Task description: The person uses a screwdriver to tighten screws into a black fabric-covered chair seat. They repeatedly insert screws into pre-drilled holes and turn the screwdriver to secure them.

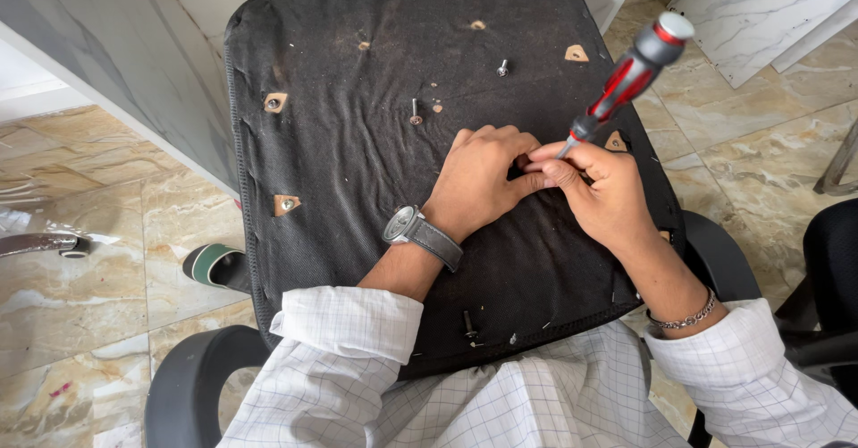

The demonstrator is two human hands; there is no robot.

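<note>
**Screwdriver tip pinched at the seat underside**

Screwdriver (626,80), red and black handle with a grey cap, slanting up and away to the right of the fingers, shaft running down into the right hand (601,193). Right fingers closed around the lower shaft near the tip. Left hand (480,180) pressed alongside, knuckles up, fingertips curled together and meeting the right fingertips at the tip; whatever sits between them hidden, possibly a small screw, cannot tell. Grey wristwatch (413,229) behind the left hand, chain bracelet (686,318) behind the right.

Under both hands, upturned chair seat (357,153) covered in black fabric. Just beyond the left fingers, two loose screws (416,113) standing on the fabric, the other further out (503,68). Wooden mounting spots (286,203) showing through cut fabric well left of the fingers, one more (616,141) just right of the shaft. Black armrest (192,381) near the left sleeve; green sandal (214,265) on the marble floor (80,323) beyond.

Risks, as judgement: tip slipping off the hidden fastener and jabbing a left fingertip, given how close the fingers crowd it; steep slant of the shaft inviting cam-out; loose screws rolling off if the seat shifts.
</note>
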